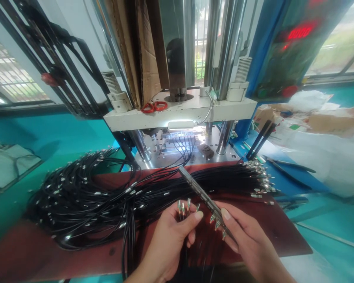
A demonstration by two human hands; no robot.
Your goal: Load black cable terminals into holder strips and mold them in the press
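Between thumb and fingers, my left hand [177, 232] pinches several black cables whose small metal connectors [183, 208] stick up above the fingers. My right hand [244, 232] grips the lower end of a long, slotted metal bar [202, 192], which slants up and to the left. A few connectors [216, 224] sit along the bar's lower edge, close to my right thumb. My left thumb tip is close beside the bar; whether it touches cannot be told. Behind both hands, a large bundle of black cables [106, 196] with metal ends lies across the brown-red board [280, 236].
A press with a white plate [124, 120] stands ahead; red-handled scissors [153, 107] lie on it. Several cables run into a lit metal mould [179, 141] below. At right are pliers-like dark handles [292, 171], a control box [286, 51] with red digits, and white plastic bags [318, 153].
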